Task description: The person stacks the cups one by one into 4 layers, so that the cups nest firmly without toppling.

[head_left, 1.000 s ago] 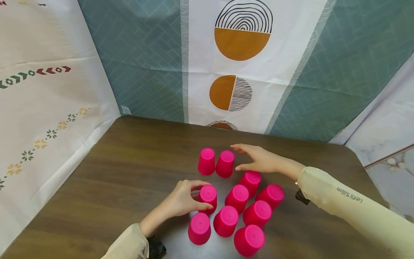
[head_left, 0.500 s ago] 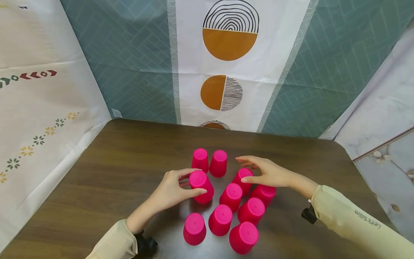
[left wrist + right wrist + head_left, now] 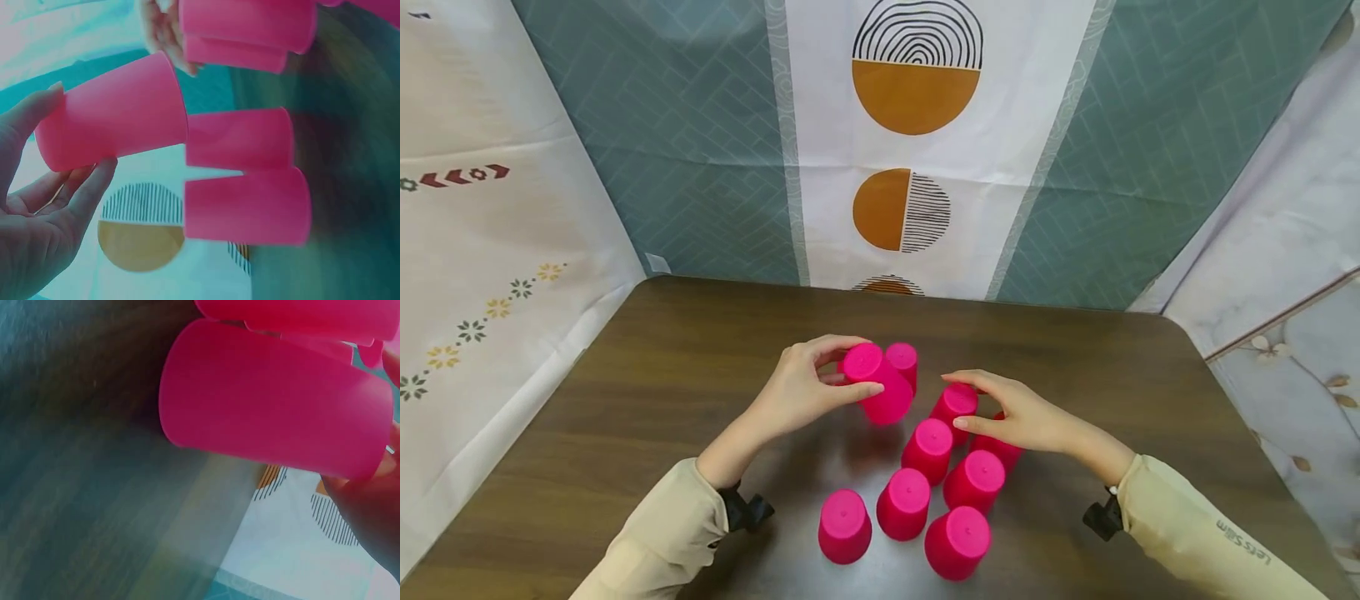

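Head view: left hand grips a tilted cup, raised just beside the back pair of cups. Right hand, right of that pair, curves beside another cup; cannot tell whether its fingers grip. Likely step: stacking; next calls for levelling over the pair.

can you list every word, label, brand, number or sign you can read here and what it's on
"Let'sSlim": on the right sleeve, upside down in the head view; the small letters are slightly blurred, so the exact spelling is uncertain.
Pink cups: small marks on the tops, too small to make out.
Black wrist device: no readable text.
Back cloth: printed shapes and lines, no words.
No numbers are readable in any view.
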The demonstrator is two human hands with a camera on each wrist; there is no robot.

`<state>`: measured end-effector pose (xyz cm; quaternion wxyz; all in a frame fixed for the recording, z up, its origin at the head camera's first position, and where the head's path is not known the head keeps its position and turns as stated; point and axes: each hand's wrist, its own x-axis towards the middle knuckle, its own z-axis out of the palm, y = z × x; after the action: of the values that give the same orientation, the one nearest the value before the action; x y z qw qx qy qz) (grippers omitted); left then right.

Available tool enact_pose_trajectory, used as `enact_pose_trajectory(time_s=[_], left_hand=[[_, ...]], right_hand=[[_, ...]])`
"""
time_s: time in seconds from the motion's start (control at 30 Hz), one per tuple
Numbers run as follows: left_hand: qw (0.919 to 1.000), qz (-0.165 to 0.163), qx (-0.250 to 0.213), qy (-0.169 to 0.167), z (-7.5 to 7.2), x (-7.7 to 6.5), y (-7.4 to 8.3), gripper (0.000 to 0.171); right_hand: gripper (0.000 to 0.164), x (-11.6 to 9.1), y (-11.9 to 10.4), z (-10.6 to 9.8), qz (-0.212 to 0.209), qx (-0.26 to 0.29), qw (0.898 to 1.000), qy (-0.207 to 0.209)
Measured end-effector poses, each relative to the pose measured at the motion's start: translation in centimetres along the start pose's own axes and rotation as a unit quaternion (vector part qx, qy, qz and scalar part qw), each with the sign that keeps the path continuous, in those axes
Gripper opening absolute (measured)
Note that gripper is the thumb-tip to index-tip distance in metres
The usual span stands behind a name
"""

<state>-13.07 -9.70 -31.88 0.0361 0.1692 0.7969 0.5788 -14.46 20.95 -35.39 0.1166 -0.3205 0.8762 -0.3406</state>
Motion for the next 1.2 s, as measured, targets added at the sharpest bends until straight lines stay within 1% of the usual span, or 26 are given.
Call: enact_pose_trajectory(time_s=[0.13, 0.23, 0.3, 0.4, 0.57, 0.63, 0.7, 0.8, 0.87, 0.93, 1.0, 1.1, 1.2], left_hand=[[0.9998, 0.011, -0.019, 0.002, 0.7, 1.3, 0.9, 0.051], [0.9992, 0.027, -0.028, 0.011, 1.3, 2.4, 1.6, 0.050], [0.9987, 0.042, -0.027, 0.014, 1.9, 3.3, 1.7, 0.050], [0.9975, 0.068, -0.017, 0.008, 2.8, 4.8, 1.4, 0.049], [0.9949, 0.100, 0.011, -0.011, 4.4, 6.9, 0.3, 0.052], [0.9938, 0.110, 0.013, -0.012, 4.9, 7.5, -0.1, 0.051], [0.9928, 0.119, 0.012, -0.006, 5.2, 8.1, -0.4, 0.051], [0.9922, 0.124, 0.011, 0.006, 5.5, 8.7, -0.9, 0.047], [0.9922, 0.123, 0.021, 0.002, 5.6, 9.1, -1.1, 0.046], [0.9927, 0.115, 0.034, -0.012, 5.8, 9.4, -1.3, 0.046], [0.9921, 0.107, 0.058, -0.032, 5.9, 9.7, -1.5, 0.046], [0.9901, 0.093, 0.086, -0.060, 6.3, 10.1, -1.6, 0.046], [0.9868, 0.090, 0.107, -0.082, 6.5, 10.4, -1.6, 0.046]], right_hand=[[0.060, 0.1, 0.0, 0.4, 0.004, 0.004, 1.000, 0.004], [0.057, 0.3, 0.2, 0.5, 0.004, 0.000, 1.000, 0.013], [0.055, 0.4, 0.2, 0.5, 0.005, -0.007, 1.000, 0.017], [0.054, 0.6, 0.1, 0.4, 0.003, -0.012, 1.000, 0.018], [0.054, 0.8, -0.1, 0.2, 0.001, -0.030, 0.999, 0.019], [0.054, 0.8, -0.1, 0.1, 0.004, -0.027, 0.999, 0.021], [0.054, 0.8, 0.0, 0.1, 0.004, -0.020, 1.000, 0.021], [0.054, 0.8, 0.1, 0.2, 0.001, -0.010, 1.000, 0.023], [0.053, 0.8, 0.2, 0.2, 0.001, -0.006, 1.000, 0.026], [0.053, 0.8, 0.2, 0.2, 0.003, 0.001, 1.000, 0.029], [0.053, 0.6, 0.3, 0.3, 0.008, 0.005, 0.999, 0.031], [0.054, 0.4, 0.5, 0.3, 0.011, 0.008, 0.999, 0.033], [0.054, 0.4, 0.5, 0.3, 0.011, 0.001, 0.999, 0.034]])
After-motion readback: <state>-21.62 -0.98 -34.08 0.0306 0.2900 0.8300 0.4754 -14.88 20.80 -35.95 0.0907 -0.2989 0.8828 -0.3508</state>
